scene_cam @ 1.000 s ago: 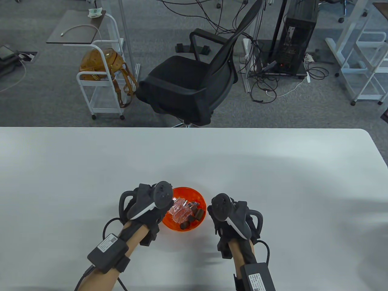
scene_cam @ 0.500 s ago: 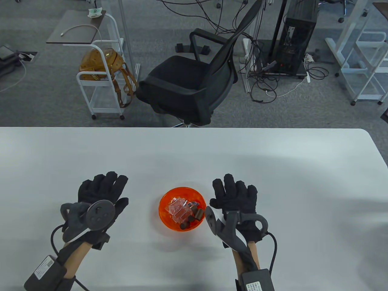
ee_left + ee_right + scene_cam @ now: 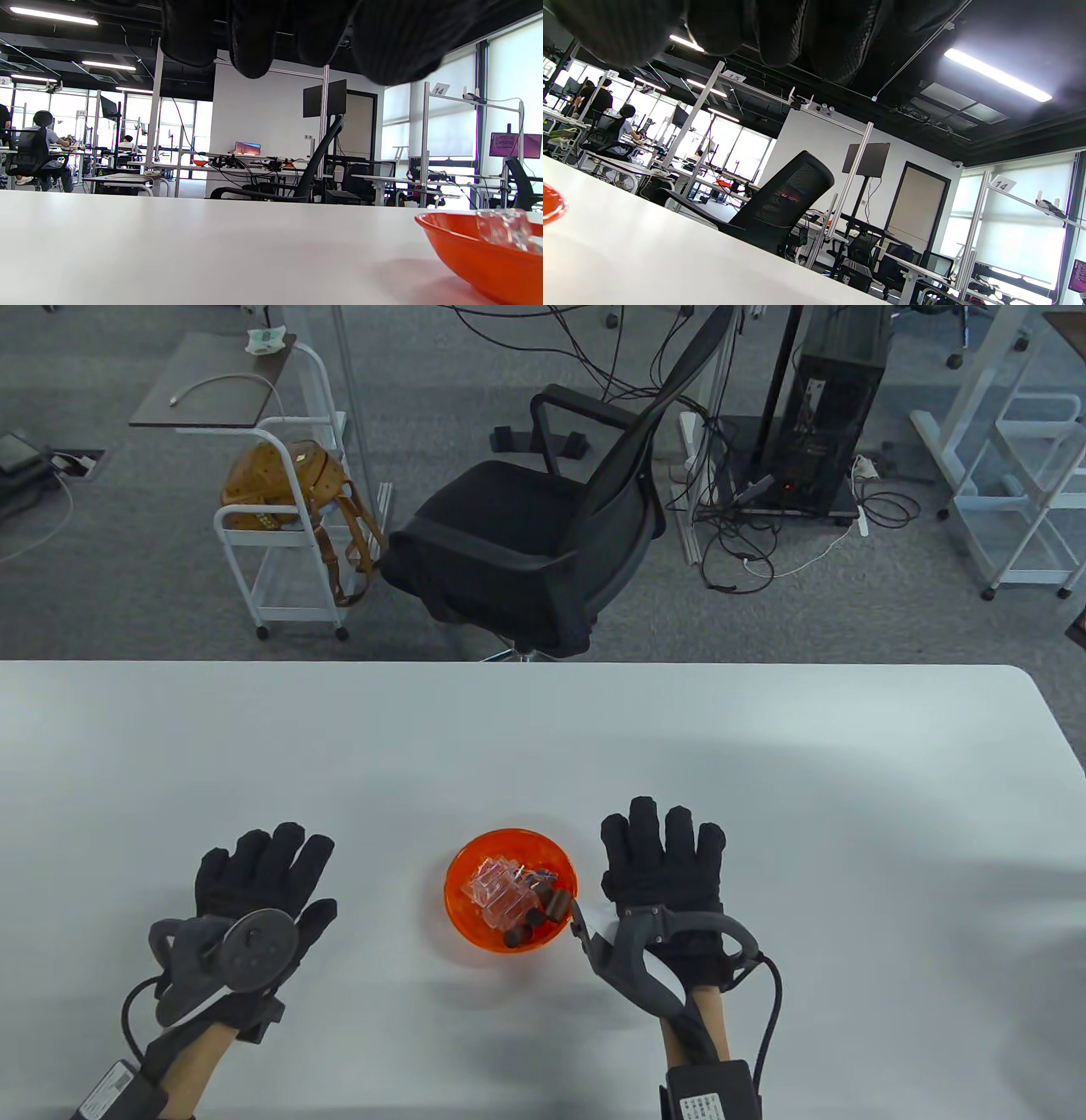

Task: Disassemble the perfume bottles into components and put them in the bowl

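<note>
Both hands are laid flat on the white table, fingers straight and nothing held: left hand well left of the orange bowl, right hand just right of it. Clear perfume bottle bodies and dark brown caps are seen piled inside the bowl, between the hands.

A black office chair stands on grey carpet beyond the white table (ceiling strip lights lit).
</note>
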`<state>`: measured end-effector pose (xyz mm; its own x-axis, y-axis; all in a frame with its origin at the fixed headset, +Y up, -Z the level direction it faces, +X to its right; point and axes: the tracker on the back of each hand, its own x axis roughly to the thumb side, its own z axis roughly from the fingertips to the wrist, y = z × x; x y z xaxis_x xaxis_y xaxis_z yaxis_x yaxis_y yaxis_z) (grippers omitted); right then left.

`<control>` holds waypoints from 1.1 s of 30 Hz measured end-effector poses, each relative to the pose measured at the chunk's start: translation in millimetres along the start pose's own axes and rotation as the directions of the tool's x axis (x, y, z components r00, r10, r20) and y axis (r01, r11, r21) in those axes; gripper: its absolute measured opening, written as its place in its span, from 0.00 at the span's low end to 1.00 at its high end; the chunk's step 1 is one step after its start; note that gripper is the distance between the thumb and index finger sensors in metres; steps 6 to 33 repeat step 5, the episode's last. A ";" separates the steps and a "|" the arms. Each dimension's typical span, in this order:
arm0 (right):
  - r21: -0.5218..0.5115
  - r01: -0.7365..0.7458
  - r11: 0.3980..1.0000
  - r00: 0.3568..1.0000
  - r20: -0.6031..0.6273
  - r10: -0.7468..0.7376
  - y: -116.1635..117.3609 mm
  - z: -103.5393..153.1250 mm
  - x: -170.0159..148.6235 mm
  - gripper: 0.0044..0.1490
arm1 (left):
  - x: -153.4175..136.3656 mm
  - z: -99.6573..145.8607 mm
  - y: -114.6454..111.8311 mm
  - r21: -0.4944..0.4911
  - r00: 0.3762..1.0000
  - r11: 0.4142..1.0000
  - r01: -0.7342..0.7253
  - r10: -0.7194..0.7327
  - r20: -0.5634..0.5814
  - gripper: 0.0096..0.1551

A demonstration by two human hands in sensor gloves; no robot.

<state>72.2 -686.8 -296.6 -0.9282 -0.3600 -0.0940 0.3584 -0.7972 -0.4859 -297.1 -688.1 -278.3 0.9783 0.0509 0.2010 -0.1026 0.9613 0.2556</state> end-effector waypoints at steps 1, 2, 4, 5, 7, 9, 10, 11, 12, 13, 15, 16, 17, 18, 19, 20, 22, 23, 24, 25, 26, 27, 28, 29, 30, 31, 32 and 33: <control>0.001 0.006 1.000 1.000 0.000 -0.006 0.1 0.2 0.1 0.43 | 0.3 -0.1 -0.9 -0.002 1.000 1.000 0.002 -0.002 0.001 0.42; 0.002 0.008 1.000 1.000 0.000 -0.008 0.8 0.2 0.5 0.43 | 0.4 -0.1 -1.8 -0.007 1.000 1.000 0.004 -0.004 0.000 0.42; 0.011 0.018 1.000 1.000 0.005 -0.018 1.2 0.5 1.4 0.43 | 0.1 0.1 -3.8 -0.027 1.000 1.000 0.000 0.000 0.001 0.42; 0.017 0.024 1.000 1.000 0.008 -0.025 1.7 0.6 2.6 0.42 | 0.0 0.2 -4.3 -0.027 1.000 1.000 0.000 0.000 0.002 0.42; 0.017 0.024 1.000 1.000 0.008 -0.025 1.7 0.6 2.6 0.42 | 0.0 0.2 -4.3 -0.027 1.000 1.000 0.000 0.000 0.002 0.42; 0.017 0.024 1.000 1.000 0.008 -0.025 1.7 0.6 2.6 0.42 | 0.0 0.2 -4.3 -0.027 1.000 1.000 0.000 0.000 0.002 0.42; 0.017 0.024 1.000 1.000 0.008 -0.025 1.7 0.6 2.6 0.42 | 0.0 0.2 -4.3 -0.027 1.000 1.000 0.000 0.000 0.002 0.42; 0.017 0.024 1.000 1.000 0.008 -0.025 1.7 0.6 2.6 0.42 | 0.0 0.2 -4.3 -0.027 1.000 1.000 0.000 0.000 0.002 0.42; 0.017 0.024 1.000 1.000 0.008 -0.025 1.7 0.6 2.6 0.42 | 0.0 0.2 -4.3 -0.027 1.000 1.000 0.000 0.000 0.002 0.42; 0.017 0.024 1.000 1.000 0.008 -0.025 1.7 0.6 2.6 0.42 | 0.0 0.2 -4.3 -0.027 1.000 1.000 0.000 0.000 0.002 0.42; 0.017 0.024 1.000 1.000 0.008 -0.025 1.7 0.6 2.6 0.42 | 0.0 0.2 -4.3 -0.027 1.000 1.000 0.000 0.000 0.002 0.42; 0.017 0.024 1.000 1.000 0.008 -0.025 1.7 0.6 2.6 0.42 | 0.0 0.2 -4.3 -0.027 1.000 1.000 0.000 0.000 0.002 0.42; 0.017 0.024 1.000 1.000 0.008 -0.025 1.7 0.6 2.6 0.42 | 0.0 0.2 -4.3 -0.027 1.000 1.000 0.000 0.000 0.002 0.42; 0.017 0.024 1.000 1.000 0.008 -0.025 1.7 0.6 2.6 0.42 | 0.0 0.2 -4.3 -0.027 1.000 1.000 0.000 0.000 0.002 0.42; 0.017 0.024 1.000 1.000 0.008 -0.025 1.7 0.6 2.6 0.42 | 0.0 0.2 -4.3 -0.027 1.000 1.000 0.000 0.000 0.002 0.42; 0.017 0.024 1.000 1.000 0.008 -0.025 1.7 0.6 2.6 0.42 | 0.0 0.2 -4.3 -0.027 1.000 1.000 0.000 0.000 0.002 0.42; 0.017 0.024 1.000 1.000 0.008 -0.025 1.7 0.6 2.6 0.42 | 0.0 0.2 -4.3 -0.027 1.000 1.000 0.000 0.000 0.002 0.42; 0.017 0.024 1.000 1.000 0.008 -0.025 1.7 0.6 2.6 0.42 | 0.0 0.2 -4.3 -0.027 1.000 1.000 0.000 0.000 0.002 0.42; 0.017 0.024 1.000 1.000 0.008 -0.025 1.7 0.6 2.6 0.42 | 0.0 0.2 -4.3 -0.027 1.000 1.000 0.000 0.000 0.002 0.42; 0.017 0.024 1.000 1.000 0.008 -0.025 1.7 0.6 2.6 0.42 | 0.0 0.2 -4.3 -0.027 1.000 1.000 0.000 0.000 0.002 0.42; 0.017 0.024 1.000 1.000 0.008 -0.025 1.7 0.6 2.6 0.42 | 0.0 0.2 -4.3 -0.027 1.000 1.000 0.000 0.000 0.002 0.42; 0.017 0.024 1.000 1.000 0.008 -0.025 1.7 0.6 2.6 0.42 | 0.0 0.2 -4.3 -0.027 1.000 1.000 0.000 0.000 0.002 0.42; 0.017 0.024 1.000 1.000 0.008 -0.025 1.7 0.6 2.6 0.42 | 0.0 0.2 -4.3 -0.027 1.000 1.000 0.000 0.000 0.002 0.42; 0.017 0.024 1.000 1.000 0.008 -0.025 1.7 0.6 2.6 0.42 | 0.0 0.2 -4.3 -0.027 1.000 1.000 0.000 0.000 0.002 0.42; 0.017 0.024 1.000 1.000 0.008 -0.025 1.7 0.6 2.6 0.42 | 0.0 0.2 -4.3 -0.027 1.000 1.000 0.000 0.000 0.002 0.42; 0.017 0.024 1.000 1.000 0.008 -0.025 1.7 0.6 2.6 0.42 | 0.0 0.2 -4.3 -0.027 1.000 1.000 0.000 0.000 0.002 0.42; 0.017 0.024 1.000 1.000 0.008 -0.025 1.7 0.6 2.6 0.42 | 0.0 0.2 -4.3 -0.027 1.000 1.000 0.000 0.000 0.002 0.42; 0.017 0.024 1.000 1.000 0.008 -0.025 1.7 0.6 2.6 0.42 | 0.0 0.2 -4.3 -0.027 1.000 1.000 0.000 0.000 0.002 0.42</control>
